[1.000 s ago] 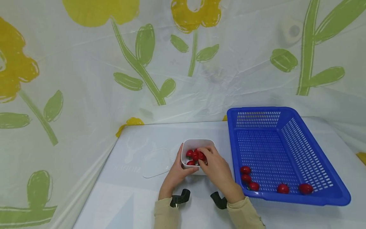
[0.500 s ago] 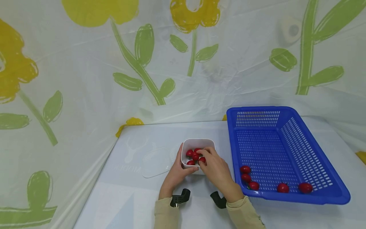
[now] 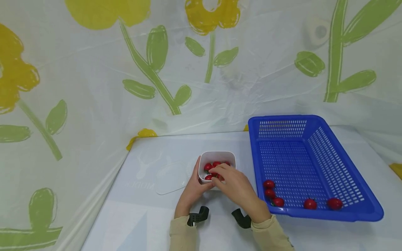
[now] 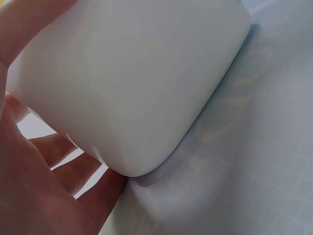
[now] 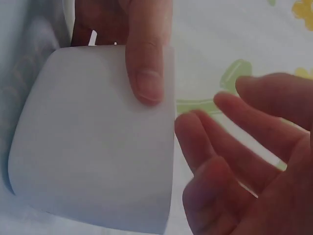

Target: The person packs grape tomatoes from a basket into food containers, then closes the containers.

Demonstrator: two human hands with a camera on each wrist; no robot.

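Observation:
A white square container (image 3: pixel 218 156) stands on the table with several cherry tomatoes (image 3: pixel 208 167) inside. My left hand (image 3: pixel 192 191) grips its left side, the thumb pressed along the near wall and the other fingers spread around the side, as the left wrist view shows on the white wall (image 4: pixel 132 88). My right hand (image 3: pixel 238 185) hovers over the container's near right part and covers some of the tomatoes. In the right wrist view its fingers (image 5: pixel 230 127) are loosely bent and apart at the rim, with no tomato showing between them.
To the right sits a large blue plastic basket (image 3: pixel 289 164) with several tomatoes (image 3: pixel 269 194) along its near and left sides. A clear flat lid (image 3: pixel 171 179) lies on the table left of the container. A flower-printed white sheet (image 3: pixel 103 69) hangs behind the table.
The right hand has let go of a tomato in the container and lifted slightly, its fingers shifting left over the tomatoes. The left hand keeps its grip on the container.

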